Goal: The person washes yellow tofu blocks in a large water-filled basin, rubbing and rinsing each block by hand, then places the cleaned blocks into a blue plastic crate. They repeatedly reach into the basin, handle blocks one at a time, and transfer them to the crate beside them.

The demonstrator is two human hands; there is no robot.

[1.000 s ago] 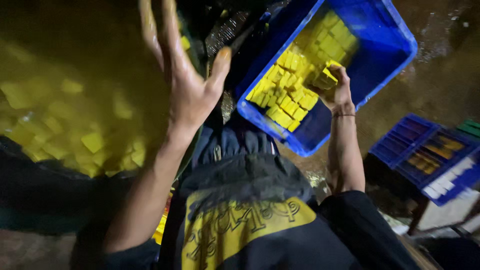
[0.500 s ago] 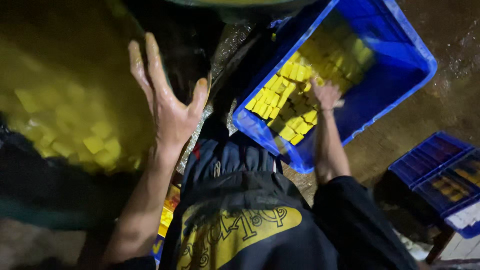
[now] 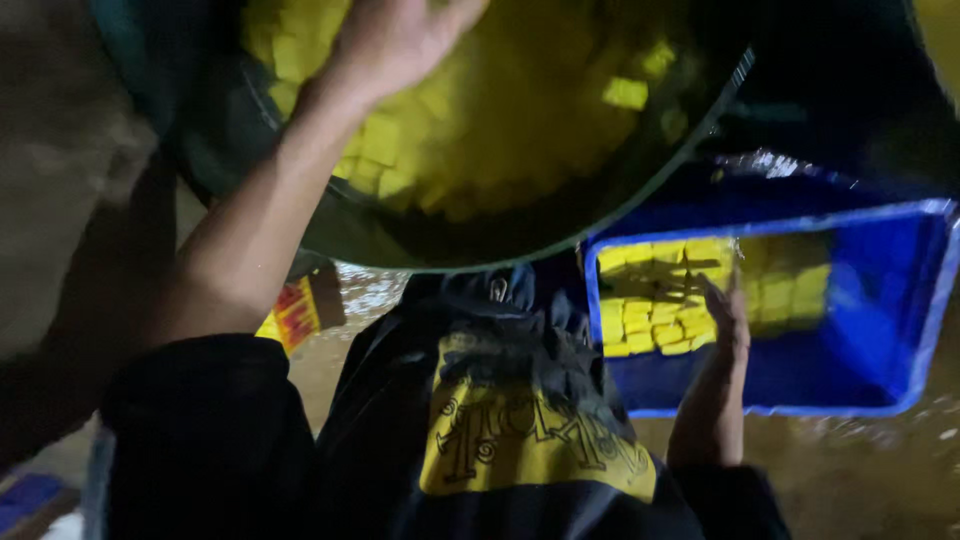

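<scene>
The biggest thing in my view is the round dark tub [image 3: 560, 215] filling the far left and middle of the scene, its rim sweeping down toward the near side, and it is loaded with yellow blocks [image 3: 480, 140] lying in what looks like murky liquid. My left hand [image 3: 395, 40] hangs over that tub with the palm down and the fingers loosely spread; it grips nothing that I can make out, and the fingertips run out of the top of the frame. To the right sits the blue crate [image 3: 905, 385], tipped so its open mouth faces me, with a smaller batch of yellow cubes [image 3: 655, 300] stacked against its left wall. My right hand [image 3: 725, 310] reaches into it, fingers flat and together against the cubes; whether it pinches one I cannot tell, because the light is poor and the hand is blurred. The ground [image 3: 850, 470] on the near right shines wet and brown. As I judge it, the main risk is the crate sliding or tipping further on that slick ground if I lean on it, spilling the stack. The cubes look soft and wet, so a firm squeeze could crush or break one, or it could slip free. My dark jacket [image 3: 520, 430] hangs low between the tub and the crate and could snag a rim. Near left, a small red and yellow package [image 3: 295, 315] lies underfoot.
</scene>
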